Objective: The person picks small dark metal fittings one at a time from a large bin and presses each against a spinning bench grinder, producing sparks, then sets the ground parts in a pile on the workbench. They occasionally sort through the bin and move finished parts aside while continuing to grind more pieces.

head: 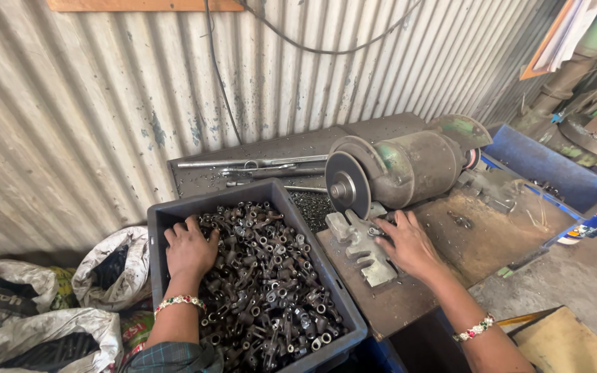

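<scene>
A corrugated metal wall (pixel 105 103) is filling the upper left of the frame, with a cable hanging down it and a rusty steel workbench (pixel 464 255) standing below at centre right. On the bench a grimy green bench grinder with a round grey wheel (pixel 348 185) is sitting beside a stepped grey metal fixture block (pixel 364 252).

At lower centre, a dark grey plastic crate (pixel 298 217) is holding a heap of small oily black metal fittings (pixel 271 290). The left hand (pixel 189 250) is pressing palm-down into the upper left of that heap, fingers curled into the parts; whether they are closing on one piece cannot be told, since the fingertips are buried. The right hand (pixel 409 245) is resting spread and flat on the bench, its fingertips touching the block just below the wheel, gripping nothing visible.

To do this well, the left hand is best closing on a single fitting and lifting it free of the tangle, while the right is staying low on the block, clear of the wheel face.

The fittings are lying directly under and around the left hand, and well left of the right hand, across the crate wall.

Crumpled white sacks (pixel 112 266) are lying at lower left.
</scene>
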